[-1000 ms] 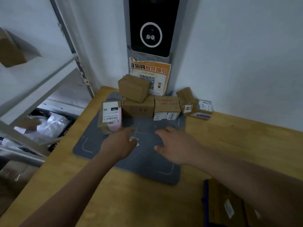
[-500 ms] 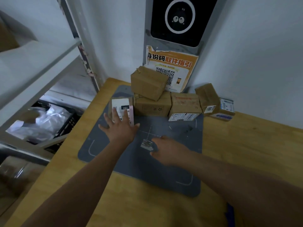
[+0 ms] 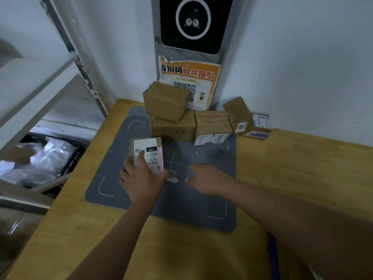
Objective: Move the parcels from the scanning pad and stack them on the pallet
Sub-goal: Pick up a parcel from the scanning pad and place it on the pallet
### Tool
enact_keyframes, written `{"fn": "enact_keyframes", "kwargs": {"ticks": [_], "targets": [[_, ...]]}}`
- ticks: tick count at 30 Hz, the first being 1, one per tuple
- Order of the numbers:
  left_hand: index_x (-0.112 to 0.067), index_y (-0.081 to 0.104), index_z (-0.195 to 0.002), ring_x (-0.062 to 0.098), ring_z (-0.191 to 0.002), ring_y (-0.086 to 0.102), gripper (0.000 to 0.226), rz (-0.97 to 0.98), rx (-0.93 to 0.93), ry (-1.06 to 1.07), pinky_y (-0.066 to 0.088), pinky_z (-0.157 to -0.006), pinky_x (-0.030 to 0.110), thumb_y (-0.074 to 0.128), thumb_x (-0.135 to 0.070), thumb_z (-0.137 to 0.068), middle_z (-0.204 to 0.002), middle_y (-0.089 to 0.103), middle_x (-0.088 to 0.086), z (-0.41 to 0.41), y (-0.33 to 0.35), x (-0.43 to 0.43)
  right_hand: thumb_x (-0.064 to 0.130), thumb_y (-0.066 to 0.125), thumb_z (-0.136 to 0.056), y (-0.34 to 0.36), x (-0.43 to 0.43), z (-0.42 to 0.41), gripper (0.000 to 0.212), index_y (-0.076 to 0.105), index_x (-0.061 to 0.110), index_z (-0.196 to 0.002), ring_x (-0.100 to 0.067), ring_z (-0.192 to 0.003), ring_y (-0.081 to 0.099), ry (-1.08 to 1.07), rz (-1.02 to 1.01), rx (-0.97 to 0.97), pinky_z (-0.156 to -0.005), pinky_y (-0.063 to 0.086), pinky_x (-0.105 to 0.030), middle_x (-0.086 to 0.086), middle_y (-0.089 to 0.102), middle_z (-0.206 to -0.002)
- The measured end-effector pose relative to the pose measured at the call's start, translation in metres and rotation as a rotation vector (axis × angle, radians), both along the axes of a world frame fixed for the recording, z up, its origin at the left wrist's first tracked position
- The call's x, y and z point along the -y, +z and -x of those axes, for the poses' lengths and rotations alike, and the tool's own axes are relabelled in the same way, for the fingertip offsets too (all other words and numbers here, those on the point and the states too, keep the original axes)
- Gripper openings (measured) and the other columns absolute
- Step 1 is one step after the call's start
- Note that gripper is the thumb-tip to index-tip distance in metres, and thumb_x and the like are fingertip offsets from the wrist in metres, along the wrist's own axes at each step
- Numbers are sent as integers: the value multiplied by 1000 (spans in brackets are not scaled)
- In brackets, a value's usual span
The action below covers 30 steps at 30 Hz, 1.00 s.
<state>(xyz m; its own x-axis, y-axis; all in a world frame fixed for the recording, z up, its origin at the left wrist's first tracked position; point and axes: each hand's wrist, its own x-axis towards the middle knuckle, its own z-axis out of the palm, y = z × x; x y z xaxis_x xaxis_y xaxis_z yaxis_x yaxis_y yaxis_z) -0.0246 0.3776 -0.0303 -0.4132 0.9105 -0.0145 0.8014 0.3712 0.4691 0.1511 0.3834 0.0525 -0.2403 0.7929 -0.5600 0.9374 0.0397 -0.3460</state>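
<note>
A grey scanning pad (image 3: 181, 205) lies on the wooden table. My left hand (image 3: 141, 178) grips a small brown parcel with a white and pink label (image 3: 149, 147) on the pad's left part, fingers over its top. My right hand (image 3: 207, 178) hovers over the pad's middle with relaxed fingers and holds nothing. At the pad's back edge stand two brown boxes side by side (image 3: 173, 129) (image 3: 213, 126), with a third tilted box (image 3: 165, 101) on top. A tilted box (image 3: 238, 116) and a flat labelled parcel (image 3: 259, 126) lie to the right, off the pad.
A scanner screen (image 3: 193, 21) and an orange QR poster (image 3: 191, 83) hang on the wall behind the boxes. A white shelf frame (image 3: 36, 91) stands at the left, a black crate of white bags (image 3: 44, 158) below it. A blue edge (image 3: 272, 251) shows at bottom right.
My left hand has closed over the labelled parcel and drawn it toward me on the pad. My right hand stays over the pad's middle. The camera has moved closer.
</note>
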Motion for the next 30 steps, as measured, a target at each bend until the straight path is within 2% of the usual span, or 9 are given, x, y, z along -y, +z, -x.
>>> {"fn": "enact_keyframes", "kwargs": {"ticks": [2,8,10,12,15,19,23,26,30], "targets": [[-29,36,-141,45,-125,37,89,-58,-20,-51,33,-100,56,73,-58,-65,-146,34,17,-12,14,9,38,45,-99,8,2,-4,39,52,9,-125,-29,-116,52,-21,-14,-17,-84,41,-32,-17,54,-130],[-29,59,-125,43,-114,48,70,-294,-51,-211,41,-90,53,62,-66,-66,-133,47,13,-66,78,24,44,25,-105,50,7,-34,51,48,8,-131,-31,-119,51,-202,-87,-165,-92,41,-36,-16,52,-128],[-29,65,-115,43,-107,51,62,-389,-68,-277,44,-83,51,52,-67,-67,-127,52,12,-91,105,27,54,22,-101,63,12,-51,60,44,12,-138,-29,-120,50,-379,-130,-282,-95,41,-38,-12,51,-135],[-30,68,-110,42,-104,52,59,-451,-96,-346,45,-80,49,50,-67,-67,-124,53,10,-120,128,31,62,26,-97,79,20,-70,65,37,18,-142,-29,-117,53,-594,-179,-440,-89,47,-39,-2,52,-136],[-30,69,-109,41,-104,52,56,-527,-98,-442,46,-77,48,52,-66,-69,-122,53,11,-162,155,41,55,37,-98,106,33,-103,55,36,22,-142,-29,-114,59,-743,-273,-670,-95,49,-49,-2,56,-135],[-29,65,-119,41,-108,50,57,-583,-119,-544,45,-81,49,58,-62,-73,-127,50,11,-220,192,58,39,41,-100,146,57,-163,28,49,25,-123,-28,-101,66,-818,-368,-818,-85,55,-49,-4,66,-119],[-30,59,-130,40,-116,46,62,-620,-147,-708,42,-90,50,47,-64,-79,-135,46,9,-280,229,80,38,42,-98,175,84,-229,35,49,23,-130,-25,-97,68,-901,-461,-876,-84,57,-47,-2,67,-116],[-29,62,-129,38,-121,42,64,-629,-67,-816,39,-95,50,35,-63,-81,-136,48,5,-327,253,109,35,41,-99,188,112,-282,35,51,20,-129,-25,-99,67,-959,-526,-933,-85,56,-44,-4,66,-118],[-27,67,-122,36,-120,43,50,-649,44,-961,37,-99,42,40,-44,-84,-132,51,1,-401,282,152,36,40,-100,211,166,-370,36,54,15,-126,-27,-101,66,-1001,-602,-923,-91,53,-45,-8,66,-117]]}}
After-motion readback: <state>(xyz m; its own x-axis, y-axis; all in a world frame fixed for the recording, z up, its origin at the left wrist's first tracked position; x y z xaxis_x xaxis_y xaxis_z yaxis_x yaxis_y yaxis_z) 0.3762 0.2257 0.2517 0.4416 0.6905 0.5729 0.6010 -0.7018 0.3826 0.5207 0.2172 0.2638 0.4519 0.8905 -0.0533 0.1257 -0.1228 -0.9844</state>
